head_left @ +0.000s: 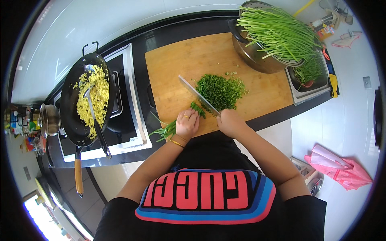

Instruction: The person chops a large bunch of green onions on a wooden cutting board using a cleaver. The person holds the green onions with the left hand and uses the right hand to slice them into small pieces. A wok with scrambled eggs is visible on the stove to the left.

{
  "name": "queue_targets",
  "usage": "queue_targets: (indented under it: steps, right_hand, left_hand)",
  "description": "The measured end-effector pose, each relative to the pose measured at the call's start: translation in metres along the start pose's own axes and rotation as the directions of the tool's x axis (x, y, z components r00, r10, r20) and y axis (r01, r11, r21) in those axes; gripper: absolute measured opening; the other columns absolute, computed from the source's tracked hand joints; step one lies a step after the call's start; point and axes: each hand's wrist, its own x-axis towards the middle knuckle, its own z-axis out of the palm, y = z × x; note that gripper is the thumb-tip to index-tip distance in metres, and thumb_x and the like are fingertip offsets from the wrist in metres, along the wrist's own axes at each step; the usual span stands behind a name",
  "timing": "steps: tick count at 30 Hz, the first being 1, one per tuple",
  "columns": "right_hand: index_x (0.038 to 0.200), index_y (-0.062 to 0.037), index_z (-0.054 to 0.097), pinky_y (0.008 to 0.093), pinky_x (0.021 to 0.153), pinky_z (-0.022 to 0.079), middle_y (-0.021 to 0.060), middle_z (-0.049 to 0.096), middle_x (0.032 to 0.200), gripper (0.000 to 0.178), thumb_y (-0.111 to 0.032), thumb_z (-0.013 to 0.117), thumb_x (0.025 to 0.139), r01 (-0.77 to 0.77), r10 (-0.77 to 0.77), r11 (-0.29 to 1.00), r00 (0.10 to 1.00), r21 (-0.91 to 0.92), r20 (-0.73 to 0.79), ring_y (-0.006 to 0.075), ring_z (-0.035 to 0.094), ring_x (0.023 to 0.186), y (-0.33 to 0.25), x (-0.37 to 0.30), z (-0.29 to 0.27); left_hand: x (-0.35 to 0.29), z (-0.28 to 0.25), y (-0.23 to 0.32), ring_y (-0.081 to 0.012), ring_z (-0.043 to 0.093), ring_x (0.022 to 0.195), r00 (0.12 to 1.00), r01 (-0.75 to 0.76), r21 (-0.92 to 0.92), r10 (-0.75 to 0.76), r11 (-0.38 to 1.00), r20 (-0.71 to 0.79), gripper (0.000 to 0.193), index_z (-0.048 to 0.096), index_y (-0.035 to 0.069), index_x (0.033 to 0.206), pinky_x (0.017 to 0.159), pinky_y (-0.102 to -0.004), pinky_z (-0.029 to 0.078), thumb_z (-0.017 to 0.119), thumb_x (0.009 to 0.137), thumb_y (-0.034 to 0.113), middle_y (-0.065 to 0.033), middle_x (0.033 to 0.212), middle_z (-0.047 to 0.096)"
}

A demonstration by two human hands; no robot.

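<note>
My right hand [232, 123] is closed around the handle of a kitchen knife [195, 90], whose wide blade slants to the upper left across the wooden cutting board [177, 56]. Under the curled fingers of my left hand [187, 123], near the board's front edge, lies a bunch of green chives [167, 131]. Its cut end shows beside the blade, and the long leaves trail out to the left. A heap of finely chopped chives [220, 91] sits on the board just right of the blade.
On the stove at left, a black wok [71, 114] holds scrambled egg [96, 96] and a spatula [91, 108]; its wooden handle points toward me. Long uncut chives [281, 34] fill a colander on a steel pot [251, 54] at the board's back right. Beyond is a sink [311, 90].
</note>
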Motion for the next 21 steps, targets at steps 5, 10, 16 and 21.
queue_targets:
  steps: [5,10,16,21]
  right_hand:
    - [0.071,0.0041,0.06,0.0437,0.066,0.048,0.0245,0.06,0.073,0.013,-0.007,0.053,0.071,-0.009,0.025,0.994,0.99,-0.112,0.141,0.038,0.06,0.072,0.002,-0.017,0.001]
    - [0.073,0.0046,0.06,0.0429,0.068,0.048,0.0244,0.06,0.075,0.013,-0.006,0.052,0.071,-0.032,0.052,0.993,0.981,-0.11,0.186,0.0375,0.06,0.074,0.003,-0.016,0.007]
    - [0.078,0.005,0.06,0.0426,0.07,0.048,0.0248,0.06,0.078,0.015,-0.005,0.052,0.071,-0.072,0.095,0.993,0.959,-0.094,0.266,0.0373,0.06,0.077,0.0,-0.01,0.0]
    - [0.078,0.0046,0.06,0.0423,0.07,0.048,0.0244,0.06,0.079,0.014,-0.005,0.052,0.071,-0.11,0.129,0.991,0.949,-0.082,0.288,0.0369,0.06,0.078,0.0,-0.006,0.002]
  left_hand:
    - [0.0,0.002,0.0,-0.0264,0.059,0.077,1.0,-0.005,0.001,0.005,1.0,-0.005,0.011,0.061,0.003,0.076,0.068,-0.0347,0.048,0.065,0.066,0.003,-0.0095,0.079,0.059]
    - [-0.001,0.003,-0.001,-0.027,0.059,0.077,1.0,-0.005,0.003,0.005,1.0,-0.008,0.011,0.061,0.003,0.076,0.068,-0.0351,0.048,0.065,0.066,0.003,-0.0098,0.08,0.059]
    - [0.002,0.002,-0.001,-0.0266,0.059,0.076,1.0,-0.003,0.006,0.003,1.0,-0.005,0.01,0.061,0.003,0.074,0.067,-0.0348,0.048,0.065,0.066,0.001,-0.0093,0.079,0.059]
    - [0.002,0.003,-0.001,-0.0263,0.059,0.076,1.0,0.012,0.0,-0.012,1.0,-0.003,0.009,0.061,0.002,0.073,0.067,-0.0343,0.048,0.066,0.065,0.001,-0.0091,0.078,0.059]
